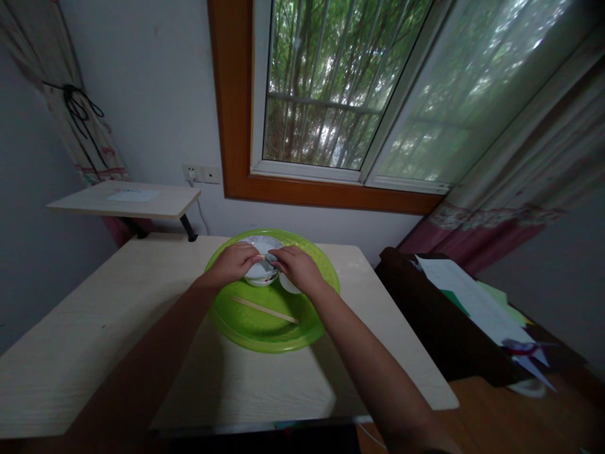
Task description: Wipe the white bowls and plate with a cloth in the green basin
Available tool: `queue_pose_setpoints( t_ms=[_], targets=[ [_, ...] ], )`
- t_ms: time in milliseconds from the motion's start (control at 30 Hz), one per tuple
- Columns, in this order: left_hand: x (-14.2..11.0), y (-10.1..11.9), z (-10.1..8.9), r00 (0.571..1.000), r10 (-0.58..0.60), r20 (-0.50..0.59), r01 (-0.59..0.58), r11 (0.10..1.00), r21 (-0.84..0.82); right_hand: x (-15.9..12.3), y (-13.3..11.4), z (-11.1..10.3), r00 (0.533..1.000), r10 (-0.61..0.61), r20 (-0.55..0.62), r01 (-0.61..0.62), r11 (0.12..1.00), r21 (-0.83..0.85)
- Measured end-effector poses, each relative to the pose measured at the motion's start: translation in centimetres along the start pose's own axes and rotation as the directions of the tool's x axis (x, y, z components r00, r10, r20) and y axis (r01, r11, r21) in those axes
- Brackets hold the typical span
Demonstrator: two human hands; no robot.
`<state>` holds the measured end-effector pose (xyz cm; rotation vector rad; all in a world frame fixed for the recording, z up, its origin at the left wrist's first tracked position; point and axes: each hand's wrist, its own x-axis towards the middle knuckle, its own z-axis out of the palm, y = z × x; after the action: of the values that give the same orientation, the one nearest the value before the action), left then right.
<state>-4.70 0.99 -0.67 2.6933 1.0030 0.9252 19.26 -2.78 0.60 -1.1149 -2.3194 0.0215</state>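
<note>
Both pinched hands (235, 263) (297, 268) hold a small greyish object (270, 258), partly hiding a bowl (261, 272); chopsticks (265, 309) lie nearer on the green tray (271, 345).

Two hands (235, 261), one green tray (255, 335), two curtains (543, 157).

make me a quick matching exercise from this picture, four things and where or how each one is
1. chopsticks
2. bowl
3. round tray
4. small grey-blue item

A. bright green, on the table
B. pinched in the right hand
C. pale, lying together nearest the wearer
D. white, standing towards the window

Right pairs: 1-C, 2-D, 3-A, 4-B
</note>
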Motion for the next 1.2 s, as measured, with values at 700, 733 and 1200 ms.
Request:
queue_pose_setpoints(
  t_ms=[700, 733, 1200],
  targets=[
    [0.1, -2.6, 0.1, 0.918, -0.271, -0.289, 0.29, 0.957, 0.023, -0.5, 2.2, -0.9, 0.965, 0.212, -0.153, -0.225, 0.972, -0.068],
    [0.1, -2.5, 0.0, 0.919, -0.274, -0.284, 0.286, 0.958, 0.0, -0.5, 2.2, -0.9, 0.966, 0.211, -0.149, -0.224, 0.972, -0.074],
    [0.3, -0.7, 0.1, 0.99, -0.102, -0.092, 0.102, 0.995, -0.012, -0.3, 1.2, -0.1, 0.996, 0.084, 0.002, -0.084, 0.994, -0.069]
  ],
)
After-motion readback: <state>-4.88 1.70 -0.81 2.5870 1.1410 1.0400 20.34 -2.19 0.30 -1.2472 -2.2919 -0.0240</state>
